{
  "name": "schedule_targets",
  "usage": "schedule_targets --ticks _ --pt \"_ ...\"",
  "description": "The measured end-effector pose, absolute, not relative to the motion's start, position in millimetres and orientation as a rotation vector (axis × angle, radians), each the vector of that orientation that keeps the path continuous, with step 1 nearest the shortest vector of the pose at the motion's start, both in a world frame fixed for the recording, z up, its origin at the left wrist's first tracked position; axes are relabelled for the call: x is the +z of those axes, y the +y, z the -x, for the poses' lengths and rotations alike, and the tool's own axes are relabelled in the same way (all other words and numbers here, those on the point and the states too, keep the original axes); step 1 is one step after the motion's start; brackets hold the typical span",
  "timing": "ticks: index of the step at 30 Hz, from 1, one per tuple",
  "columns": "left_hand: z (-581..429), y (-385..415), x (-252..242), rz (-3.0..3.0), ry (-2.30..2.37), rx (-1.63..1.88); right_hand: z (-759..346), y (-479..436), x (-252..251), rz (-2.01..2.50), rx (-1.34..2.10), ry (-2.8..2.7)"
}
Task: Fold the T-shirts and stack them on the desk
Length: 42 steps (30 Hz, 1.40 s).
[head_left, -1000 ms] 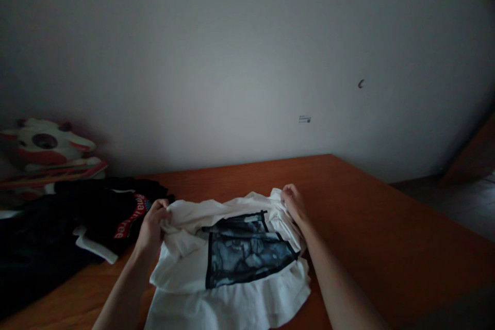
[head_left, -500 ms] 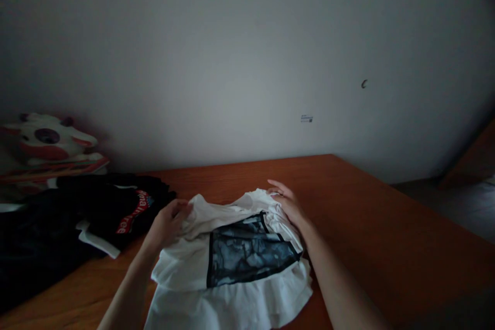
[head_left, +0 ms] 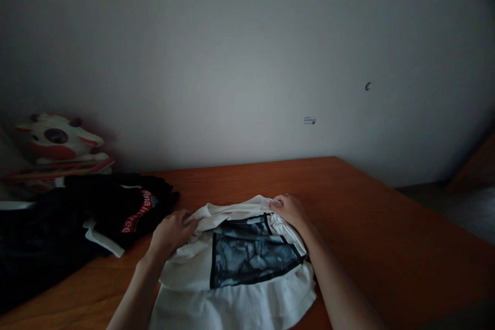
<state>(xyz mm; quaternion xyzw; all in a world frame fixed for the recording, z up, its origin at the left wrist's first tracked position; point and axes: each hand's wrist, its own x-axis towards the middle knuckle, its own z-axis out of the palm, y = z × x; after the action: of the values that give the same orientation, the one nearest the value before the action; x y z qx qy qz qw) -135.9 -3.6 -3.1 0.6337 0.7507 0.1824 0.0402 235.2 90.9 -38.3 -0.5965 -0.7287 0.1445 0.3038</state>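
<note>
A white T-shirt (head_left: 189,273) with a dark grey-blue printed panel edged in black lies crumpled on the wooden table, spread in front of me. My left hand (head_left: 175,232) pinches the shirt's far left edge, fingers curled over the fabric. At the far right corner, my right hand (head_left: 288,210) grips the cloth between thumb and fingers. Between the two hands the far edge runs in loose folds. The shirt's near end passes out of the bottom of the view.
Dark clothes (head_left: 96,211) with a red lettered patch and white trim are heaped on the left. Behind them sits a white and red cow plush toy (head_left: 58,136). The brown wooden table (head_left: 359,227) meets a pale wall (head_left: 240,62) at the back.
The far edge of the shirt has been drawn lower and straighter. My right hand's raised fingers have closed down on the cloth. My left hand has shifted slightly right and nearer.
</note>
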Motion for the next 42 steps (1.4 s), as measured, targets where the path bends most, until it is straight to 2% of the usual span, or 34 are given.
schedule_targets --ticks 5,10,14,22,28,30,33,35,38,42 --pt "132 -3 -4 -1.962 2.336 0.635 -234 91 -39 1.557 0.38 -1.885" --pt "129 -6 4 -1.692 2.294 1.356 -230 94 -35 1.313 0.416 -1.586" --pt "132 -5 7 -1.531 2.313 1.56 -225 94 -27 1.021 0.612 -1.312" --pt "137 -19 16 -1.77 2.261 1.43 -239 77 -6 0.892 1.369 -1.269" --pt "134 -18 16 -1.943 1.817 1.105 -269 61 -6 0.903 2.023 -1.66" --pt "131 -13 14 -1.841 1.796 1.203 -265 65 -6 0.871 1.876 -1.628" --pt "124 -5 12 -1.749 1.925 1.541 -248 80 -9 0.885 1.255 -1.443" --pt "120 0 12 -1.86 2.009 1.632 -238 92 -14 0.935 0.942 -1.358" --pt "119 3 9 -2.106 2.061 1.514 -233 104 -26 1.049 0.736 -1.339" --pt "118 2 -3 -2.301 2.014 1.071 -236 106 -40 1.153 0.609 -1.401"
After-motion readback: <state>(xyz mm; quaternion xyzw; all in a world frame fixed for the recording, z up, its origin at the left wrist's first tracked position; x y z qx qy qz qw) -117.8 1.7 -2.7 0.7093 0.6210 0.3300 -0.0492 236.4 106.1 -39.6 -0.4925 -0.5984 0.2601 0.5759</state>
